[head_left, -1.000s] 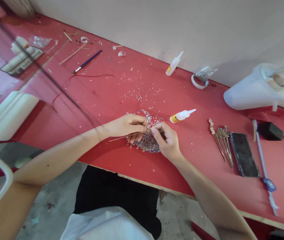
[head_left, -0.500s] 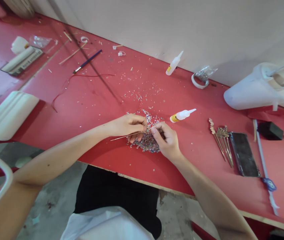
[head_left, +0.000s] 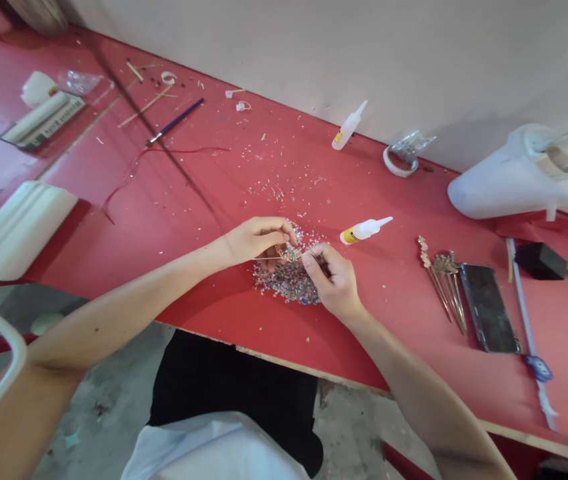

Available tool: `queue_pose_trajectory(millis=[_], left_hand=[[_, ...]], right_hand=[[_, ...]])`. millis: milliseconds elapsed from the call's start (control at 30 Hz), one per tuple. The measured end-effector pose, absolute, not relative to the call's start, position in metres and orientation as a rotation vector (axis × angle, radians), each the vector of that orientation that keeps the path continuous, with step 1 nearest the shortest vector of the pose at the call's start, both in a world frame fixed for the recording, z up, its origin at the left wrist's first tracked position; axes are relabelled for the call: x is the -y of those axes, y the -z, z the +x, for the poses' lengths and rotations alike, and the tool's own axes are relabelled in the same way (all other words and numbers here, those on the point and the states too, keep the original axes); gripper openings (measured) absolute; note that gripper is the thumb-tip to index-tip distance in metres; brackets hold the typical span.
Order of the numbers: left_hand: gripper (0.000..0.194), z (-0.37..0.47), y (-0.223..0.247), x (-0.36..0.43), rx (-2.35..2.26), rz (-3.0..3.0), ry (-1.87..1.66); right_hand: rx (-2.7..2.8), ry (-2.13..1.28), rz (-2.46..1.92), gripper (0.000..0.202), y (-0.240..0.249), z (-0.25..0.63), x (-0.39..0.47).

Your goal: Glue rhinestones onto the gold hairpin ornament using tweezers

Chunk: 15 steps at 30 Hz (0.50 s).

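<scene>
Above a heap of small shiny chips [head_left: 291, 285], I hold a thin gold-coloured hairpin [head_left: 287, 254] between my two hands. Its narrow shaft points left, across the lower fingers of my left hand [head_left: 263, 239]. That hand is bent round the pin, with thumb and forefinger curled together over the ornamental end. My right hand [head_left: 331, 277] is closed, thumb and forefinger pinched at the right end of the ornament. Its fingertips partly hide what lies between them. A white glue bottle with a yellow label [head_left: 364, 231] lies just beyond my right hand.
A second glue bottle [head_left: 349, 125] is near the wall. On the right are several gold hairpins [head_left: 447, 273], a phone [head_left: 489, 308], a black block [head_left: 541, 261] and a white bucket [head_left: 494, 177]. A paintbrush [head_left: 177, 121] and a white case [head_left: 21, 230] lie left on the red table [head_left: 204, 307].
My left hand has shifted slightly up and its fingers have lifted. The hairpin's shaft has swung from slanting down-left to nearly level. My right hand has stayed almost in place.
</scene>
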<state>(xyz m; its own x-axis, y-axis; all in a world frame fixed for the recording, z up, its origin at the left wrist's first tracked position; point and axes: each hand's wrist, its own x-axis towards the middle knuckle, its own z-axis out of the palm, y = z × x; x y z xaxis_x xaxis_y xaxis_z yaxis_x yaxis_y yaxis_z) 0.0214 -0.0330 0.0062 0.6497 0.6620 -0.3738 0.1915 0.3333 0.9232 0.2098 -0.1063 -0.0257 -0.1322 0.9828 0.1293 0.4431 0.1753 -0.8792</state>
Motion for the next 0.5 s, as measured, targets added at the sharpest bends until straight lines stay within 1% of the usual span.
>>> queue_pose_trajectory(millis=[267, 433, 500], left_hand=[[0.009, 0.018, -0.005, 0.030, -0.845, 1.259, -0.383], [0.010, 0.008, -0.013, 0.022, -0.826, 1.267, -0.444], [0.011, 0.004, -0.016, 0.019, -0.849, 1.276, -0.471]], right_hand=[[1.597, -1.019, -1.342, 0.027, 0.030, 0.212, 0.105], [1.172, -1.309, -1.155, 0.025, 0.032, 0.212, 0.100], [1.006, -1.369, -1.061, 0.025, 0.029, 0.213, 0.097]])
